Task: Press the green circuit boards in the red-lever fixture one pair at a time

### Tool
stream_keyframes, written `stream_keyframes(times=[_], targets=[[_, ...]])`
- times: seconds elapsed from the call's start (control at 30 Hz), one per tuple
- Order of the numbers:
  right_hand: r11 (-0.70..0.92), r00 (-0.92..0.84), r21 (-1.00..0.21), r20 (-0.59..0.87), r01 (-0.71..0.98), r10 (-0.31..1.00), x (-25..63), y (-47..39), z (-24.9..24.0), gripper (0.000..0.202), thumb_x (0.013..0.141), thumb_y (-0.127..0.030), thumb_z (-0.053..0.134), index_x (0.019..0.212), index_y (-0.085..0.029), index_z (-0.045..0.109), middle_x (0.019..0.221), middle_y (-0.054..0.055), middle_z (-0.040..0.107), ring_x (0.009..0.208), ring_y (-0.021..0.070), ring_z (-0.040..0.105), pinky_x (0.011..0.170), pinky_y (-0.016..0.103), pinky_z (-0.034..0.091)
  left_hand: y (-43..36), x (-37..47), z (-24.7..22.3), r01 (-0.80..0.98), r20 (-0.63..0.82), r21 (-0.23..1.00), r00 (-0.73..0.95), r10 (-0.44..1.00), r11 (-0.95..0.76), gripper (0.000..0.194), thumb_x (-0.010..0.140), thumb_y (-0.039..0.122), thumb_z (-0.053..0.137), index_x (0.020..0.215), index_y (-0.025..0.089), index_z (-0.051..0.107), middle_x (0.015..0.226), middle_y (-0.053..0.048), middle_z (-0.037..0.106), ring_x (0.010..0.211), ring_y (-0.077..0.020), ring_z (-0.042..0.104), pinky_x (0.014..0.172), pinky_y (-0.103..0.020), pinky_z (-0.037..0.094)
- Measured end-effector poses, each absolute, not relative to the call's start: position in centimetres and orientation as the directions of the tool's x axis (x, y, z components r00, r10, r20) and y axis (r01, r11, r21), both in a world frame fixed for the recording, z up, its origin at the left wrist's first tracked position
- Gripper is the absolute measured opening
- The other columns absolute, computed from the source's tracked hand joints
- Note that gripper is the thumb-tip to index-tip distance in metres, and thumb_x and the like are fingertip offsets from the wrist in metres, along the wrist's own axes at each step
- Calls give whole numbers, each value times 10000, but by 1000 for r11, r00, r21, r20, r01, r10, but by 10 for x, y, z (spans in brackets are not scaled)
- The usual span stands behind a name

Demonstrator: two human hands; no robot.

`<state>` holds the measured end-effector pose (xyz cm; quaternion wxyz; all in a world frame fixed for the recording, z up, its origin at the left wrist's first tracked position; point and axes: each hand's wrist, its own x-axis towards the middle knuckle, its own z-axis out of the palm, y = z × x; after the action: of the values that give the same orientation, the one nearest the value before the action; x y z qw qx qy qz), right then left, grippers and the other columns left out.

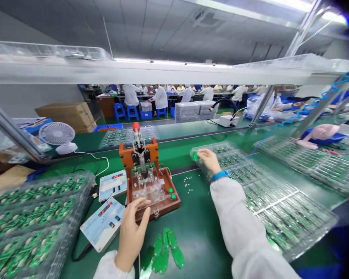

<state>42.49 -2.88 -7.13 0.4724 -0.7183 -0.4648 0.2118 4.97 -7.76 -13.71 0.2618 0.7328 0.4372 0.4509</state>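
Note:
My left hand rests at the front left edge of a brown test fixture, thumb and fingers apart. The fixture has a clear plate, two green buttons and an upright clamp with a red knob. My right hand, with a blue wristband, is stretched out over the far left corner of a clear tray, its fingertips pinching a small green board. Several loose green boards lie on the green mat in front of the fixture.
Two digital meters stand left of the fixture. A tray of green boards fills the left side. Tiny white pieces lie right of the fixture. A white fan stands at back left. People in white coats sit far behind.

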Motion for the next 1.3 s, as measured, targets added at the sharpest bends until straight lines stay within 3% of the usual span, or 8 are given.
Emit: stream_keyframes(times=[0.13,0.33,0.57,0.77,0.97,1.1,1.2,1.3], targets=[[-329,630,-787,95,521,770,483,11,-64,347,993,-372,645,1282,-182,620,1306,97,641,1112,237,663,941,459,582,-81,54,-133,463,545,643,282,790,-609,262,1000,419,546,1173,246,639,1128,-80,726,1093,-289,680,943,-476,565],[-496,632,-637,-18,590,775,503,36,-81,340,989,-368,653,1270,-179,628,1287,92,651,1093,232,671,922,445,591,-83,54,-130,487,611,549,321,723,-680,199,1017,333,531,1185,279,625,1131,-51,718,1065,-260,695,899,-438,591],[-531,577,-557,-111,639,809,521,53,-75,333,987,-373,654,1261,-184,637,1286,85,653,1086,234,673,913,431,594,-83,53,-132,497,611,524,348,711,-692,206,1019,309,538,1211,286,609,1155,-51,699,1086,-243,685,886,-400,606],[-502,612,-608,-34,615,790,515,63,-71,332,990,-368,651,1264,-182,632,1283,91,654,1089,229,672,925,443,590,-83,52,-130,485,633,500,362,685,-718,201,1009,263,544,1192,281,626,1129,-43,704,1068,-230,687,874,-365,606],[-411,768,-759,179,506,614,488,46,-66,292,984,-369,658,1201,-173,647,1204,75,674,1024,206,678,889,418,589,-84,55,-125,442,647,489,395,653,-752,199,1010,205,543,1179,264,631,1118,-47,704,1086,-218,666,913,-348,571],[-197,805,-863,321,466,499,460,35,-33,363,1022,-486,545,888,-160,632,834,19,639,733,143,601,687,293,528,-85,56,-122,372,673,508,391,628,-777,138,1000,147,552,1076,231,631,1046,-46,701,1067,-205,647,935,-341,538],[-16,761,-897,365,441,537,418,12,-14,535,1008,-644,422,707,-212,514,566,-58,425,513,111,401,506,251,377,-84,55,-120,344,699,507,372,610,-790,118,988,111,565,1014,209,625,987,-39,693,1021,-191,641,913,-325,521],[146,658,-907,391,395,643,361,-36,-10,552,961,-681,488,642,-230,476,492,-91,294,445,94,290,452,247,280,-82,53,-118,340,716,504,350,604,-794,113,979,93,575,974,194,623,940,-35,685,969,-181,637,878,-312,513]])
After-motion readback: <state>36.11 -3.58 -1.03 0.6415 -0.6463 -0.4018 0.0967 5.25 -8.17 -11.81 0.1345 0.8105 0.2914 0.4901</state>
